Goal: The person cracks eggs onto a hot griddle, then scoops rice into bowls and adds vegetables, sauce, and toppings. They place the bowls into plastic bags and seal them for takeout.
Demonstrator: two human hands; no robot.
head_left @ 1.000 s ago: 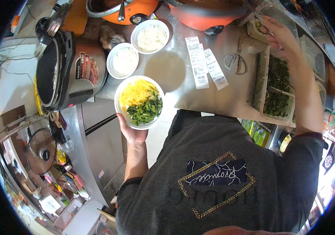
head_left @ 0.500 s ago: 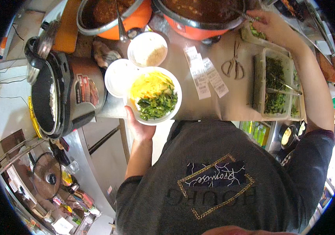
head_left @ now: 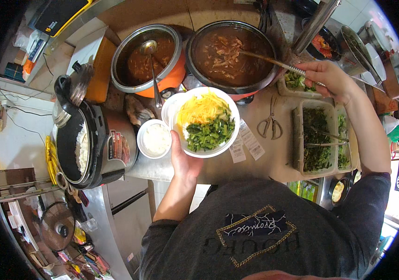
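My left hand (head_left: 185, 161) holds a white round bowl (head_left: 226, 143) from below, thumb against its side. Yellow shreds (head_left: 203, 107) and chopped greens (head_left: 211, 133) fill the bowl. My right hand (head_left: 328, 79) is closed round the ridged handle of a metal spoon (head_left: 274, 60). The spoon's far end reaches into brown stew with meat pieces (head_left: 222, 53) in the right-hand pot (head_left: 191, 60); its tip is hidden. Beside the held bowl stand a small white bowl of rice (head_left: 155, 138) and another white bowl (head_left: 168, 106), partly covered by it.
An orange pot (head_left: 119, 77) with a ladle (head_left: 155, 74) stands left of the stew. Far left is an open rice cooker (head_left: 115, 144). Scissors (head_left: 270, 123) and paper slips (head_left: 254, 144) lie on the counter. Tubs of chopped greens (head_left: 318, 135) with tongs sit at right.
The view has shifted, showing more of both pots. My right hand's spoon now reaches farther into the middle of the right-hand pot. My left hand still holds the bowl, which now covers more of the bowl behind.
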